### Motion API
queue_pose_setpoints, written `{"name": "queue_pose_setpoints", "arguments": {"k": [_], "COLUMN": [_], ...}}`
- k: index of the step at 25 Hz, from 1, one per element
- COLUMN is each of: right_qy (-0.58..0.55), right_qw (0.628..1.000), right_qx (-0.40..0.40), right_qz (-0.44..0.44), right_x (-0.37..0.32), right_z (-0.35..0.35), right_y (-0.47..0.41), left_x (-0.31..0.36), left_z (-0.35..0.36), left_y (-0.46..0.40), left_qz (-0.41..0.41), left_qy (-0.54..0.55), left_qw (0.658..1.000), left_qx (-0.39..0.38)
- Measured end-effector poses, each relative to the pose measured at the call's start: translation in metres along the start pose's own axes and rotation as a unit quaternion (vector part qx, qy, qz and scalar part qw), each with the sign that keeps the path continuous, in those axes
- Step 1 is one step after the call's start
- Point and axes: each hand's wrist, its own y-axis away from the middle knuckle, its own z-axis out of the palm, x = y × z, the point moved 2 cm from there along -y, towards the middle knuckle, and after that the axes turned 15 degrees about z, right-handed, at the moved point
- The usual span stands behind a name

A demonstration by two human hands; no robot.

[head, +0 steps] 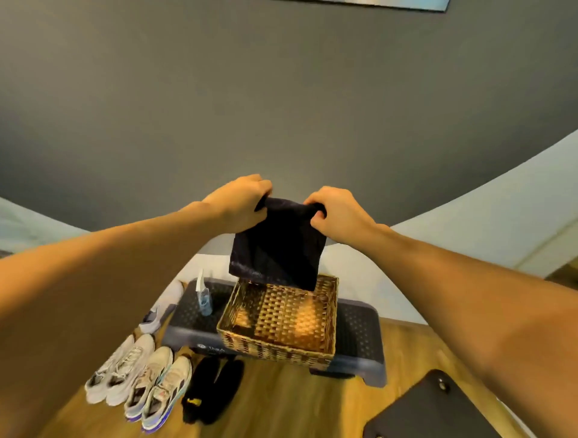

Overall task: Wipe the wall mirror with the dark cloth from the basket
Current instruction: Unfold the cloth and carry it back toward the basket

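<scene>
A dark cloth [276,247] hangs in the air above the woven basket [281,340], held by its top edge. My left hand [239,203] grips the cloth's upper left corner. My right hand [336,214] pinches the upper right corner. The basket stands on a dark step platform [359,328] against the grey wall, and nothing shows inside it. A sliver of the mirror's lower edge [394,3] shows at the very top of the view, far above my hands.
A small spray bottle [204,295] stands on the platform left of the basket. Several pairs of shoes [147,381] line the wooden floor at the left. A dark flat board [428,409] lies at the lower right.
</scene>
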Motion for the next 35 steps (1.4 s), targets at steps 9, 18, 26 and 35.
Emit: {"name": "queue_pose_setpoints", "arguments": {"k": [9, 18, 26, 35], "right_qy": [-0.032, 0.01, -0.001, 0.013], "right_qw": [0.987, 0.951, 0.945, 0.957], "right_qx": [-0.096, -0.261, -0.241, -0.173], "right_qz": [0.124, 0.162, 0.22, 0.232], "right_x": [0.131, 0.265, 0.331, 0.329], "right_z": [0.282, 0.512, 0.629, 0.618], "right_y": [-0.081, -0.141, -0.216, -0.216], "left_x": [-0.126, -0.199, -0.263, -0.255], "left_z": [0.3, 0.57, 0.71, 0.715], "left_y": [-0.022, -0.037, -0.087, -0.087], "left_qz": [0.005, -0.057, -0.165, -0.204], "left_qy": [0.099, 0.22, 0.236, 0.181], "left_qw": [0.991, 0.955, 0.942, 0.956], "left_qx": [-0.092, -0.193, -0.172, -0.107]}}
